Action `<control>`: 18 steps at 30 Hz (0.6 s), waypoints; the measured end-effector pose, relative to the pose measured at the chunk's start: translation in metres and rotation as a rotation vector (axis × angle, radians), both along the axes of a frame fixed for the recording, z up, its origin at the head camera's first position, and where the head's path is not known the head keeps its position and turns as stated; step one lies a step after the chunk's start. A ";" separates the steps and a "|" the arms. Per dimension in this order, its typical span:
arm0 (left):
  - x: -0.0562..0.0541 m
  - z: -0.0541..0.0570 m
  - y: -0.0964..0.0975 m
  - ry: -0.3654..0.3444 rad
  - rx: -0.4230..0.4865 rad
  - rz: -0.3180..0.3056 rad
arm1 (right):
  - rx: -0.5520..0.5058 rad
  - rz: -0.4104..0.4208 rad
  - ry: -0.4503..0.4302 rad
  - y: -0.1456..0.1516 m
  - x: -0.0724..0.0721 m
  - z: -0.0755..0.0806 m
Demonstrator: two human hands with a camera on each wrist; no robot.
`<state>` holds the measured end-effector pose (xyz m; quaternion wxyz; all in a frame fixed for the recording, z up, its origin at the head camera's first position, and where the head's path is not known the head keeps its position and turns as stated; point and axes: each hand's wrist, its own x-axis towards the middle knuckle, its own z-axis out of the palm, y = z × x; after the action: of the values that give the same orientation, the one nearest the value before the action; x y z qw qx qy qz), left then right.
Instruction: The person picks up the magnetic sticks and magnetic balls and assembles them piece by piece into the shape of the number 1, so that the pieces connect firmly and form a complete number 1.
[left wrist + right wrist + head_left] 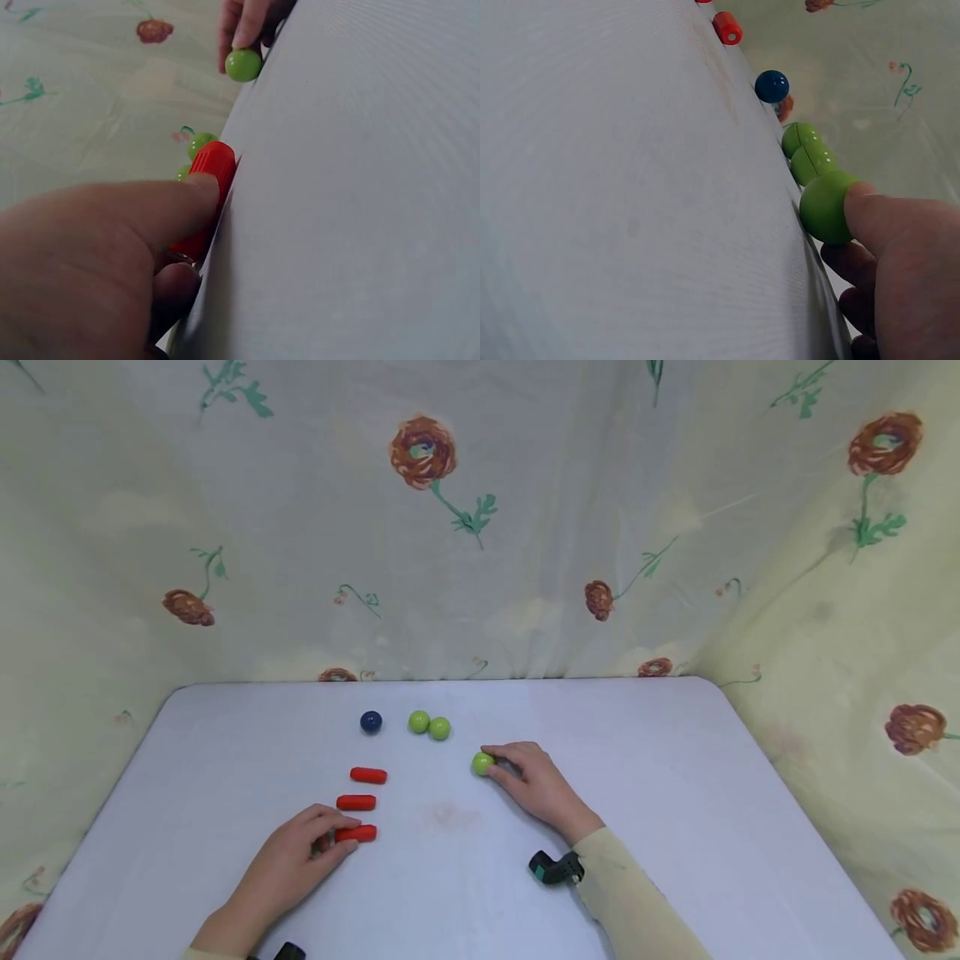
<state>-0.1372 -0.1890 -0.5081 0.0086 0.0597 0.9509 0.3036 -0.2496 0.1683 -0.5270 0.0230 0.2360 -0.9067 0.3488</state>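
Note:
My left hand (288,860) pinches the nearest of three short red ribbed cylinders (365,833) between thumb and fingers. In the left wrist view the thumb lies along this red cylinder (215,161), whose grooved end sticks out past it, close over the table. The middle red cylinder (356,802) and the far one (368,775) lie just beyond that hand, roughly parallel. To the right, my right hand (536,785) holds a glossy green ball (482,764) by its side. Thumb and fingertips grip the green ball (827,208) in the right wrist view, low over the tabletop.
Two more green balls (439,728) sit close together toward the back of the white table (637,760). Left of them is a dark blue ball (371,722). A flowered curtain (525,527) hangs behind the table's back edge and along its sides.

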 end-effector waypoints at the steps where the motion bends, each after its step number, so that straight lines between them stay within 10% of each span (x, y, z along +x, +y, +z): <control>1: 0.000 0.000 0.000 0.003 0.003 0.000 | -0.003 0.001 -0.002 0.000 0.000 0.000; 18: 0.004 0.003 0.013 0.063 -0.011 0.005 | -0.017 -0.005 -0.016 0.001 -0.001 -0.002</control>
<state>-0.1330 -0.1758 -0.5048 -0.0220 0.0668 0.9526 0.2961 -0.2506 0.1690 -0.5285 0.0185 0.2307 -0.9044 0.3585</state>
